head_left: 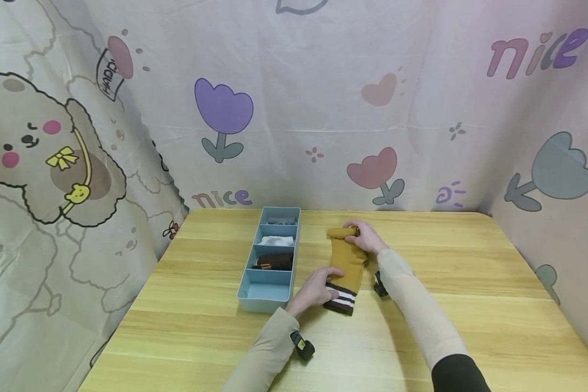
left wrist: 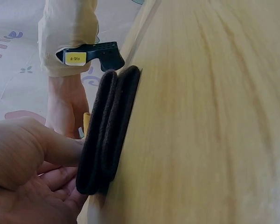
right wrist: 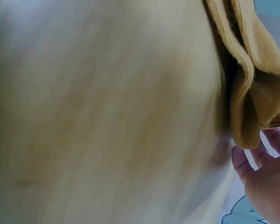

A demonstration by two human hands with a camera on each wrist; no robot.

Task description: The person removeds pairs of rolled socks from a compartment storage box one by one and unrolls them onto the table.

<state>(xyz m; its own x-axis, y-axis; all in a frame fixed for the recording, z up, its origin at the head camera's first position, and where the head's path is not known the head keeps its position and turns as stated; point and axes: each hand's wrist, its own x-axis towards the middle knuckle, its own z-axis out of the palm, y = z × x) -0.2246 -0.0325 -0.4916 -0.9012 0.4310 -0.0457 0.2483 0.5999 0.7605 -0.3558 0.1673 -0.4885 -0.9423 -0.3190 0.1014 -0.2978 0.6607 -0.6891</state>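
A pair of mustard-yellow socks (head_left: 347, 267) lies stacked on the table, with dark brown cuffs (left wrist: 95, 135) and white stripes at the near end. Their far end is folded over. My right hand (head_left: 366, 237) pinches this fold between thumb and fingers; in the right wrist view, fingertips (right wrist: 242, 163) touch the bunched yellow knit. Over the striped end lies my left hand (head_left: 317, 287), its index finger and thumb stretched onto the socks. The left wrist view shows both cuffs edge-on beside that hand, whose fingertips are partly hidden behind them.
Left of the socks stands a blue-grey divided box (head_left: 269, 306). Its back compartments hold a grey folded item (head_left: 281, 221) and a white cloth (head_left: 276, 240). A dark brown bundle (head_left: 276, 261) fills the third; the nearest compartment is bare. Patterned curtains (head_left: 294, 109) surround the wooden table (head_left: 186, 326).
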